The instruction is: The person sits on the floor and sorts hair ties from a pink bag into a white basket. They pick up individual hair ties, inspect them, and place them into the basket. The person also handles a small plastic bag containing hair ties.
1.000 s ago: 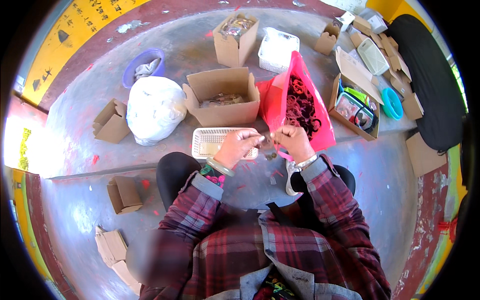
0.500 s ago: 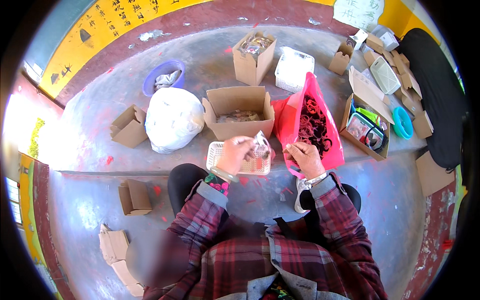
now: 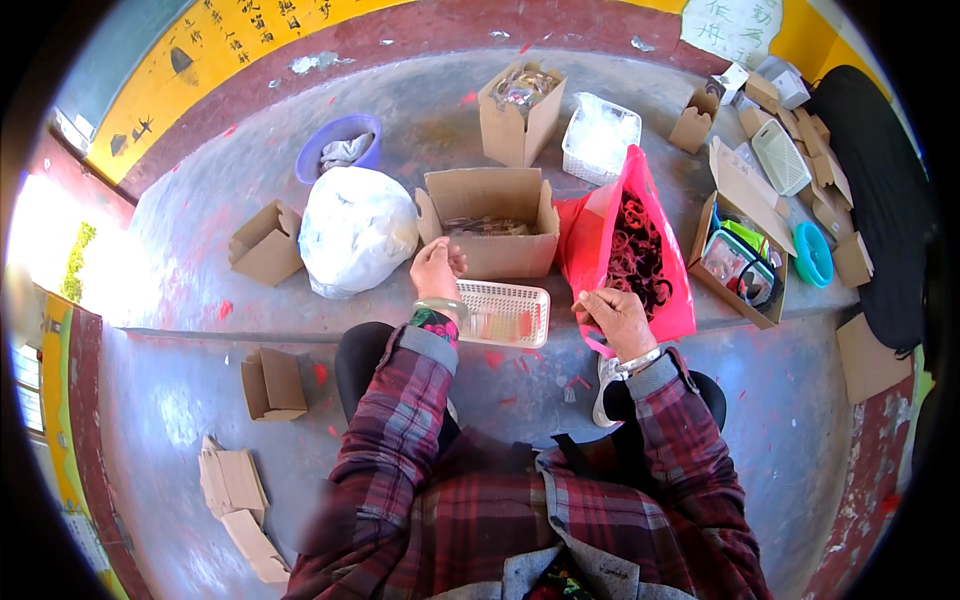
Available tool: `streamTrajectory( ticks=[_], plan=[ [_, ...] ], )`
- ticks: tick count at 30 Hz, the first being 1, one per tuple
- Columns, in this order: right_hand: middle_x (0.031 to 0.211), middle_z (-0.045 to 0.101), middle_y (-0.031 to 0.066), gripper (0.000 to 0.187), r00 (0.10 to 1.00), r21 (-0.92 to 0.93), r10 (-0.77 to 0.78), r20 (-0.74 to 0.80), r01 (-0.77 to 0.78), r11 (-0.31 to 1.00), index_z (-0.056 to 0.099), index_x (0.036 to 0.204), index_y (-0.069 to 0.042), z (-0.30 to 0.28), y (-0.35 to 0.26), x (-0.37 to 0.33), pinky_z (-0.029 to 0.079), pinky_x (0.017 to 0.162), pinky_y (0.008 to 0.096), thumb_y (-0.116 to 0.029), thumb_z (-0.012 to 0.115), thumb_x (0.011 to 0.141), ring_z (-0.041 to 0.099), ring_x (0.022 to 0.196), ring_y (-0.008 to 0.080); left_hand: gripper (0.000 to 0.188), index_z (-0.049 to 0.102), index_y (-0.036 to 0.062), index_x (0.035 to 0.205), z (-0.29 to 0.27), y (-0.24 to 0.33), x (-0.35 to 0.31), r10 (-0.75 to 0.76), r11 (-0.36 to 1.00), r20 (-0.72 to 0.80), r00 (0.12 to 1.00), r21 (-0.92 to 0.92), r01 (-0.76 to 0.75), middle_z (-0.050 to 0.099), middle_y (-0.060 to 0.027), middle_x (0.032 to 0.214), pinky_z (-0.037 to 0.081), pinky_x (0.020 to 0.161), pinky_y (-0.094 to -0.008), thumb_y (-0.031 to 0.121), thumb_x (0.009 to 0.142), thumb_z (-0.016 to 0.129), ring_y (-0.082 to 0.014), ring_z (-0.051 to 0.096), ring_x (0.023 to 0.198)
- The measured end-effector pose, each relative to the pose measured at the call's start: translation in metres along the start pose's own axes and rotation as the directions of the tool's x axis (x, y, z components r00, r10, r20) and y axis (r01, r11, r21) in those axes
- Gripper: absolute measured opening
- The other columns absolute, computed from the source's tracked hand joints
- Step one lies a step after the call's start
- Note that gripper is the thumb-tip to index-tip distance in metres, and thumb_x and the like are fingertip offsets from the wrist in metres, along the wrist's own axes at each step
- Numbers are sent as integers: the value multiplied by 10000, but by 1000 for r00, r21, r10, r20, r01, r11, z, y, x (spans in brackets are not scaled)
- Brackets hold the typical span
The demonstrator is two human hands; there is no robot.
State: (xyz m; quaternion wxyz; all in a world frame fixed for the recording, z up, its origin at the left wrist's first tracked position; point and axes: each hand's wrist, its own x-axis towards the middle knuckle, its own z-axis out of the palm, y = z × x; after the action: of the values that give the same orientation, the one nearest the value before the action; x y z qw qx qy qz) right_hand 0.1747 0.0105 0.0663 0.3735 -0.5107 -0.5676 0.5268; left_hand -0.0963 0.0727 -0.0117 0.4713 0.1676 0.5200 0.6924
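My left hand (image 3: 437, 270) hangs at the front left corner of an open cardboard box (image 3: 500, 262), its fingers curled in, with nothing showing in them. Clear packets (image 3: 487, 227) lie inside that box. Just right of this hand is a cream plastic basket (image 3: 536, 318) with small pale and reddish pieces on its bottom. My right hand (image 3: 614, 318) is closed in a pinch at the near left edge of a pink plastic bag (image 3: 678, 285); whatever it pinches is too small to make out. Dark red and black bands or loops (image 3: 638, 260) fill the bag.
A stuffed white bag (image 3: 358, 232) and a small open carton (image 3: 267, 245) stand left, a purple basin (image 3: 340, 145) behind. Farther back are a tall carton (image 3: 520, 120) and a white basket (image 3: 600, 140). On the right sits a box of goods (image 3: 735, 262). A step edge (image 3: 220, 333) crosses in front.
My left hand has moved left, away from over the basket, and the clear packet it held is out of sight. The right hand keeps its pinch by the pink bag. The view has shifted slightly.
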Motion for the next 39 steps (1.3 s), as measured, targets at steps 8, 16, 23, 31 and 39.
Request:
streamTrajectory(
  ticks=[8,16,23,31,39],
  plan=[
    [608,585,28,279,998,-17,56,25,-56,998,646,757,34,-3,-1,-3,410,549,220,-206,566,876,531,584,70,185,575,14,990,-35,-13,-4,-13,999,-160,987,-43,6,613,-83,805,451,560,-276,136,871,503,-168,582,668],
    [635,585,32,271,1000,43,19,24,-20,999,641,773,33,-9,-9,-8,412,561,215,-205,567,880,532,598,75,187,591,16,996,-58,-28,14,243,935,-118,963,294,-200,630,-92,800,470,607,-265,98,852,506,-154,593,702],
    [639,588,31,279,999,-20,17,32,-16,1000,646,779,22,-5,-4,-6,413,559,216,-227,571,882,527,597,73,184,627,6,800,-58,-110,-12,-107,128,579,808,814,-566,639,-187,849,476,735,-438,184,769,593,-367,604,810],
    [626,590,32,276,993,-29,33,109,-30,999,650,782,29,5,2,-2,425,574,213,-216,569,880,540,601,72,232,599,13,948,-53,-151,-18,-173,-108,673,719,713,-693,581,-167,1038,437,865,-418,165,774,576,-320,519,1037],
    [644,594,41,291,989,-142,76,130,-57,988,637,773,46,6,9,3,419,571,217,-211,559,887,541,611,76,231,603,43,940,-34,-159,-20,-167,-182,611,774,753,-633,585,-141,1035,414,880,-415,142,817,435,-295,519,1037]
  ],
)
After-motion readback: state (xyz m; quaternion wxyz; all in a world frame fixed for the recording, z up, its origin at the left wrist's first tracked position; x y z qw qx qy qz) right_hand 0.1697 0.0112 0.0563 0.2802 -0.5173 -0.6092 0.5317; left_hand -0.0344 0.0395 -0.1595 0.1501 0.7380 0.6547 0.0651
